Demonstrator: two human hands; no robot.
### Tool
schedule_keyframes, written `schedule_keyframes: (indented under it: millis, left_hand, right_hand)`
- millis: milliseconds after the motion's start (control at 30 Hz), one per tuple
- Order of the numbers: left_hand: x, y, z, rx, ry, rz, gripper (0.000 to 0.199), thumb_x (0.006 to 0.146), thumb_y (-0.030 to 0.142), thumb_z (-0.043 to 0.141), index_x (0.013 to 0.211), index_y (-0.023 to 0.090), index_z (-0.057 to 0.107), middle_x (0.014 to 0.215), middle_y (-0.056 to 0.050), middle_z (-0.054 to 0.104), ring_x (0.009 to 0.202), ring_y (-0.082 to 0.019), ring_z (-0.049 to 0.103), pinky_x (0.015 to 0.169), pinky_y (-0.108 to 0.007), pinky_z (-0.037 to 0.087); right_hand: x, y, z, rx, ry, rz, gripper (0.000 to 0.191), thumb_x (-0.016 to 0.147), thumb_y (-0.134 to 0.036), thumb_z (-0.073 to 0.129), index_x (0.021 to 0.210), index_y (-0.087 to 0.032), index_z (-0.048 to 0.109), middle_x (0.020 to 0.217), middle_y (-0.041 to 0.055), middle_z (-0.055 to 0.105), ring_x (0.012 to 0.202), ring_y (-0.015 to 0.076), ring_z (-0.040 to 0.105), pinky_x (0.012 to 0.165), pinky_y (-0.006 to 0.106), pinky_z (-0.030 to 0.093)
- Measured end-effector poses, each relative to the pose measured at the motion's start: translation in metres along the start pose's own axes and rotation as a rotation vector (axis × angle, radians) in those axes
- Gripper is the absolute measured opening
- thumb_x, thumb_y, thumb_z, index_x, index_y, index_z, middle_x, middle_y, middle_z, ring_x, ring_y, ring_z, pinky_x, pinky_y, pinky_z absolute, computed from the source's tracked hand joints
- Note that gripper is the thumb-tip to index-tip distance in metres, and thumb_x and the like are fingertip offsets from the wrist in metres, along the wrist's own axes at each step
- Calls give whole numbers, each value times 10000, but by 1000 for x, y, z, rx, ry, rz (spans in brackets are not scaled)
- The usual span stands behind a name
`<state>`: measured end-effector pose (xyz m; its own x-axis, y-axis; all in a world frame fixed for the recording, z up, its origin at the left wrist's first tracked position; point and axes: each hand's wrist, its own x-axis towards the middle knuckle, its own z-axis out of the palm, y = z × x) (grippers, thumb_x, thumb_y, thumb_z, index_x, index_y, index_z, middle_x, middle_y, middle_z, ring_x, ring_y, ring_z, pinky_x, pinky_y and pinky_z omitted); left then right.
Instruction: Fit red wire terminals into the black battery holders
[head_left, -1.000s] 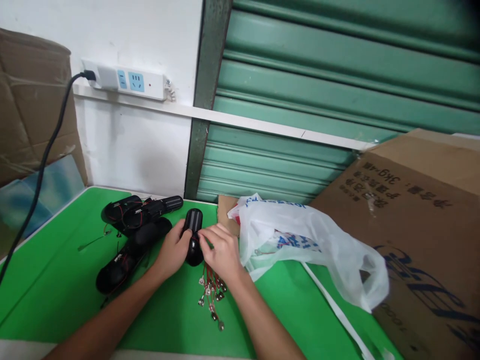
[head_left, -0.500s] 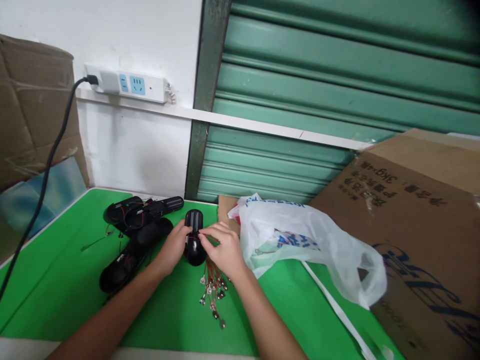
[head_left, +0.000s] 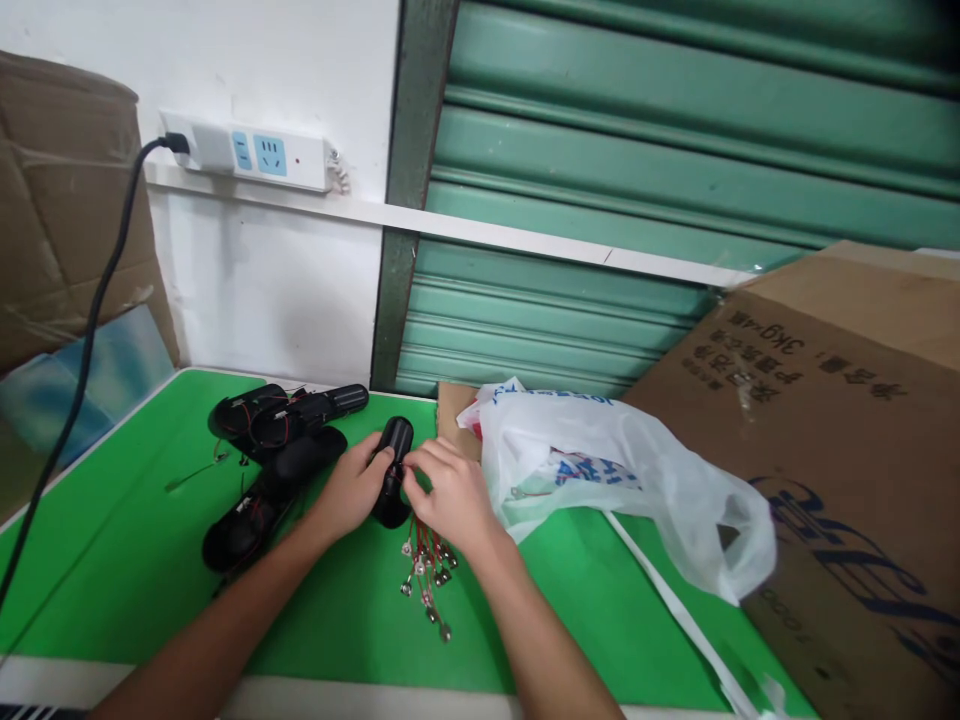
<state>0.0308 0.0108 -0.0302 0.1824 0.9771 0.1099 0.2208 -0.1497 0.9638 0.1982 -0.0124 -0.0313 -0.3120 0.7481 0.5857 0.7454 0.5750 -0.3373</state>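
A black plastic casing (head_left: pixel 393 490), long and rounded with a ribbed upper end, is gripped by my left hand (head_left: pixel 355 488), the thumb lying over its face. At the casing's right side, the thumb and forefinger of my right hand (head_left: pixel 452 492) are pinched together; whatever is between them is too small to make out. A hint of red wire shows on the casing near those fingertips. Just below, a bunch of red wires with small round metal ends (head_left: pixel 429 585) lies on the green tabletop (head_left: pixel 345 620), partly hidden by my right hand.
Several similar black casings with thin wires (head_left: pixel 262 490) are piled to the left. A white plastic bag (head_left: pixel 622 460) lies to the right, before a large cardboard box (head_left: pixel 840 430). Behind are a green shutter (head_left: pixel 570 190) and a power strip (head_left: pixel 292 160) with a black cable (head_left: pixel 94 310).
The casing has turned in my left hand, its top now leaning right and its side more toward me. My right fingers stay pinched at its edge. The view has shifted slightly.
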Motion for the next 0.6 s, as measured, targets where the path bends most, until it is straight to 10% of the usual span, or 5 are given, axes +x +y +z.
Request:
schedule_keyframes:
  millis: [600]
  left_hand:
    - [-3,6,2,-53,107,6,215,843,386,508,813,201,615,745,13,603,748,-199,560,688,-296,408]
  right_hand:
    - [0,-1,11,59,88,23,160,953,-144,580,902,-222,711,839,49,718,824,225,663,777,332,519]
